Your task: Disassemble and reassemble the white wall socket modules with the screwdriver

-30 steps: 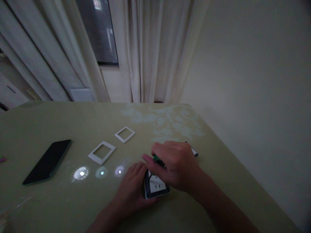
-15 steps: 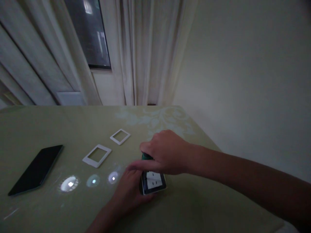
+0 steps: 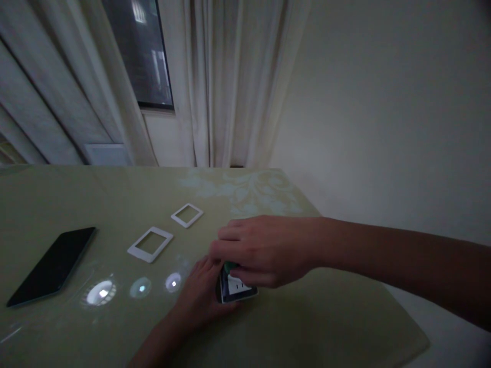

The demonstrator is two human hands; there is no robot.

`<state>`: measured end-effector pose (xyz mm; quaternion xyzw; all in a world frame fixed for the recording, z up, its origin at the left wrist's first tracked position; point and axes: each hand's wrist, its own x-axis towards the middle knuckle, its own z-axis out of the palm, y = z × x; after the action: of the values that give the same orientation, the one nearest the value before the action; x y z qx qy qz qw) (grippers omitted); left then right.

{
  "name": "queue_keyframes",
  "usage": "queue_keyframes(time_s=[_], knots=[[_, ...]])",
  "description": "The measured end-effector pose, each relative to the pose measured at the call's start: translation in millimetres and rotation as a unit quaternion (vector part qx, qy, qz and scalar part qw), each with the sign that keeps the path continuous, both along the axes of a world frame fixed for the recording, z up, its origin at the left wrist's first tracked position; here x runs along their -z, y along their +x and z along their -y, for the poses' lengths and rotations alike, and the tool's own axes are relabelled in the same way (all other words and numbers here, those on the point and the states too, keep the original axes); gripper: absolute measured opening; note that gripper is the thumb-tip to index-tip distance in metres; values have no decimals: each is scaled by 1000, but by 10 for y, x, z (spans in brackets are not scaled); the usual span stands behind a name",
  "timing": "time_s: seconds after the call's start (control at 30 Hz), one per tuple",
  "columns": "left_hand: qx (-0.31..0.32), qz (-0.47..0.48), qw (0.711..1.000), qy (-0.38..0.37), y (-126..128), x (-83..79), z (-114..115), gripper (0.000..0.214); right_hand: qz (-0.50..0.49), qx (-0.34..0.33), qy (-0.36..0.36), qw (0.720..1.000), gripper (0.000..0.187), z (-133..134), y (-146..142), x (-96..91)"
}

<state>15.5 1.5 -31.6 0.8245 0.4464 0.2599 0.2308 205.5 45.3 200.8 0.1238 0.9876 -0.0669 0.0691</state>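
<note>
My left hand (image 3: 201,299) rests on the table and grips the left side of a white socket module with a dark rim (image 3: 236,290). My right hand (image 3: 264,250) hovers right over the module, fingers curled round a small green-handled tool (image 3: 229,266) whose tip points down at it. Most of the tool and the top of the module are hidden by the right hand.
Two white rectangular frames lie further back, the larger (image 3: 150,244) and the smaller (image 3: 186,215). A black phone (image 3: 51,266) lies at the left. The green patterned tablecloth (image 3: 307,317) ends at the right edge by the wall. Curtains hang behind.
My right hand has dropped lower over the module and turned flatter, covering more of the green tool. The left hand stays on the module.
</note>
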Motion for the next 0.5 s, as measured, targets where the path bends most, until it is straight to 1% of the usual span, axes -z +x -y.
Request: queue_keyframes(time_s=[0.03, 0.07, 0.13, 0.17, 0.2, 0.23, 0.27, 0.3, 0.37, 0.43, 0.5], knots=[[1, 0, 1000, -2, 4, -11, 1, 48, 15, 44, 19, 999, 26, 20, -48, 8], [-1, -1, 1000, -4, 7, -19, 1, 48, 37, 101, 43, 993, 35, 31, -98, 22], [-6, -4, 1000, -8, 10, -20, -7, 57, 69, 210, 95, 971, 53, 19, -183, 67], [-7, -5, 1000, -8, 10, -15, -12, 63, 73, 236, 110, 963, 54, -3, -212, 93], [-7, -5, 1000, -8, 9, -6, -17, 68, 75, 241, 116, 961, 52, -32, -230, 119], [-7, -5, 1000, -7, 7, 6, -20, 70, 76, 225, 115, 965, 48, -63, -238, 141], [-7, -3, 1000, -6, 5, 18, -21, 69, 76, 191, 110, 973, 43, -94, -237, 157], [-8, -1, 1000, -4, 2, 30, -21, 66, 76, 144, 104, 981, 39, -121, -230, 165], [-8, 4, 1000, -1, -2, 45, -15, 57, 70, 29, 106, 992, 32, -154, -203, 154], [-5, 9, 1000, 2, -5, 42, -7, 50, 62, -90, 123, 986, 27, -157, -166, 113], [-4, 13, 1000, 4, -4, 20, -2, 51, 57, -193, 136, 970, 23, -138, -131, 59]])
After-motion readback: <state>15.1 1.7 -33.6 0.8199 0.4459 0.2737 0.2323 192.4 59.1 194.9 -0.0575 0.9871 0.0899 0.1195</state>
